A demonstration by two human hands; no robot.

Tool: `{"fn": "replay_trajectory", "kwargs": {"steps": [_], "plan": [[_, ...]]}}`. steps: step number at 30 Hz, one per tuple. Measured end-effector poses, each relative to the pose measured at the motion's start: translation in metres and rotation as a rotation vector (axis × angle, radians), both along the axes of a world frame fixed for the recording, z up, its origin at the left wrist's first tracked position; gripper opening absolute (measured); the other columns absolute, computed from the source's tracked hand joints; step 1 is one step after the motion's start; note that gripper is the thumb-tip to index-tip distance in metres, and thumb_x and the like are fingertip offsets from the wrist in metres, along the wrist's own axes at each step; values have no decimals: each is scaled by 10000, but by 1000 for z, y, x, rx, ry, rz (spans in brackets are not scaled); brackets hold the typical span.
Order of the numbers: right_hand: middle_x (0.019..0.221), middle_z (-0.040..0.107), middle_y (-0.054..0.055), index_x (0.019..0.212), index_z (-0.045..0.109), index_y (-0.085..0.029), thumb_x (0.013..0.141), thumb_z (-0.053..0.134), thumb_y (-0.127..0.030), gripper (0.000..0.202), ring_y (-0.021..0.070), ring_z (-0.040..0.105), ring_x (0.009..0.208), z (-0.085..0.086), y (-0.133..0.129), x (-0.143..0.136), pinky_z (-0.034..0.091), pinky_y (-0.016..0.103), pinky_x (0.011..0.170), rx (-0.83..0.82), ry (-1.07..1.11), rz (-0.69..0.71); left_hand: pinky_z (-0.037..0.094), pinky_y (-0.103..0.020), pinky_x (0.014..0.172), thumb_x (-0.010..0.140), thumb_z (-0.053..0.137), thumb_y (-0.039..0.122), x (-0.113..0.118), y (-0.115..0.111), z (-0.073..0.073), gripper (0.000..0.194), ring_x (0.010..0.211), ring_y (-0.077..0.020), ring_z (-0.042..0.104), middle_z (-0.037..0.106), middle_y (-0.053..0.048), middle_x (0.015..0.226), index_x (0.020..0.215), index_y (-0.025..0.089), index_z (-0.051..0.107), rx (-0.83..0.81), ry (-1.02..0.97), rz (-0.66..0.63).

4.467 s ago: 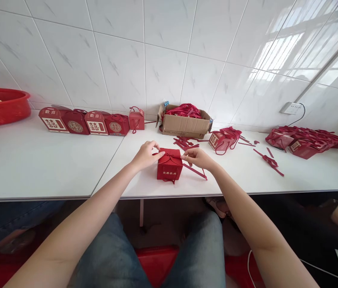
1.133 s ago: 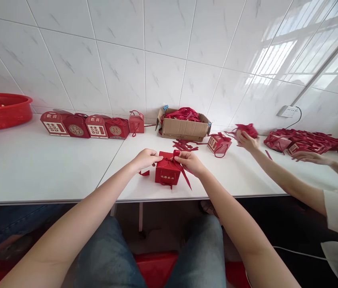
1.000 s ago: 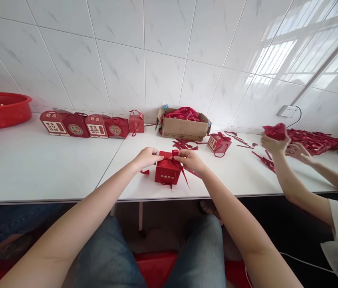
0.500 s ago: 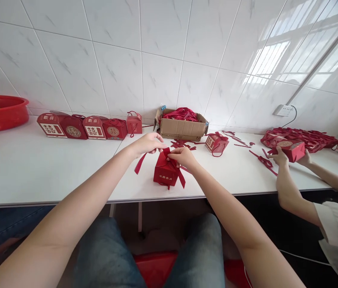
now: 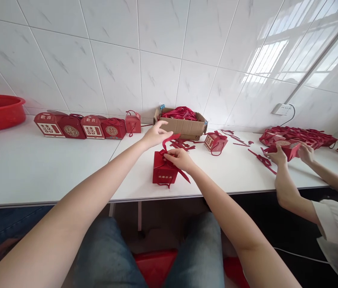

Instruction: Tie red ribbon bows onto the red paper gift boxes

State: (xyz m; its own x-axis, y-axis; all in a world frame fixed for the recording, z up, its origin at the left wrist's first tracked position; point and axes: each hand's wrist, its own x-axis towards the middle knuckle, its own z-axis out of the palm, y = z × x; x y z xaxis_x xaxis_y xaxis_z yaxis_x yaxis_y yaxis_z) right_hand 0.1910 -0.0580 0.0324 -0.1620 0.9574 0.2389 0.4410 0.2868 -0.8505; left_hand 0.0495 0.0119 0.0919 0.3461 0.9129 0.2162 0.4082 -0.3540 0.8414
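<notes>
A small red box (image 5: pixel 164 172) with gold lettering stands near the table's front edge. At its top my right hand (image 5: pixel 181 159) pinches the red ribbon (image 5: pixel 183 176), whose one tail hangs down to the right of the box. My left hand (image 5: pixel 156 136) is raised above and behind the box, its fingers closed around the ribbon's other end, which curls up beside the fingertips.
Behind stands a cardboard box (image 5: pixel 182 127) of red ribbons, with a small gift box (image 5: pixel 215 143) to its right. Several red boxes (image 5: pixel 93 127) line the wall at left, beside a red basin (image 5: pixel 1 114). At right another person's hands (image 5: pixel 279 156) hold a box.
My left hand has moved slightly right and up, carrying the ribbon end from the left side to above the box. The right hand still pinches at the box's top.
</notes>
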Motion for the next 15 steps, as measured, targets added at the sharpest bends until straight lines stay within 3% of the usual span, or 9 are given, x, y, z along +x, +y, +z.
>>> {"fn": "replay_trajectory", "kwargs": {"steps": [3, 4, 5, 7, 10, 13, 15], "plan": [[700, 646, 9, 714, 666, -155, 814, 542, -355, 256, 127, 521, 641, -3, 1, 0, 382, 257, 617, -8, 30, 12, 443, -355, 829, 741, 669, 497, -15, 6, -5, 491, 945, -238, 622, 687, -61, 948, 1119, 206, 551, 78, 105, 287], [702, 652, 10, 716, 664, -155, 818, 538, -359, 260, 127, 524, 635, -3, 1, 0, 382, 256, 611, -9, 38, 12, 444, -352, 807, 740, 658, 529, -21, 6, -7, 448, 923, -241, 620, 683, -70, 928, 1023, 190, 588, 76, 122, 314], [702, 657, 10, 713, 660, -156, 820, 537, -360, 262, 126, 526, 629, -4, 1, 0, 380, 256, 605, -10, 44, 11, 446, -346, 788, 734, 650, 565, -25, 4, -10, 433, 897, -240, 619, 682, -75, 899, 924, 178, 615, 51, 125, 276], [706, 669, 14, 704, 654, -158, 821, 543, -356, 255, 129, 539, 626, -4, 1, 0, 382, 258, 602, -8, 53, 7, 448, -336, 767, 698, 667, 609, -33, -2, -16, 446, 848, -229, 617, 688, -70, 832, 779, 170, 652, -55, 108, 51], [751, 697, 30, 725, 641, -165, 827, 548, -347, 228, 149, 594, 671, -6, 1, -2, 410, 267, 622, -4, 65, -6, 453, -335, 780, 582, 789, 525, -38, -13, -26, 400, 811, -210, 612, 699, -49, 795, 735, 169, 691, -173, 34, -207], [783, 717, 21, 916, 580, -201, 817, 576, -326, 160, 175, 662, 749, -13, 1, -3, 455, 276, 657, 4, 159, -51, 460, -350, 795, 530, 832, 417, -38, -19, -35, 360, 785, -195, 612, 689, -37, 775, 729, 162, 675, -165, -106, -212], [750, 714, -10, 1014, 496, -238, 804, 600, -321, 248, 179, 681, 750, -18, 1, -4, 464, 277, 653, 33, 221, -81, 464, -359, 805, 552, 813, 388, -36, -20, -39, 327, 775, -188, 615, 679, -37, 761, 716, 154, 654, -161, -165, -191]]}}
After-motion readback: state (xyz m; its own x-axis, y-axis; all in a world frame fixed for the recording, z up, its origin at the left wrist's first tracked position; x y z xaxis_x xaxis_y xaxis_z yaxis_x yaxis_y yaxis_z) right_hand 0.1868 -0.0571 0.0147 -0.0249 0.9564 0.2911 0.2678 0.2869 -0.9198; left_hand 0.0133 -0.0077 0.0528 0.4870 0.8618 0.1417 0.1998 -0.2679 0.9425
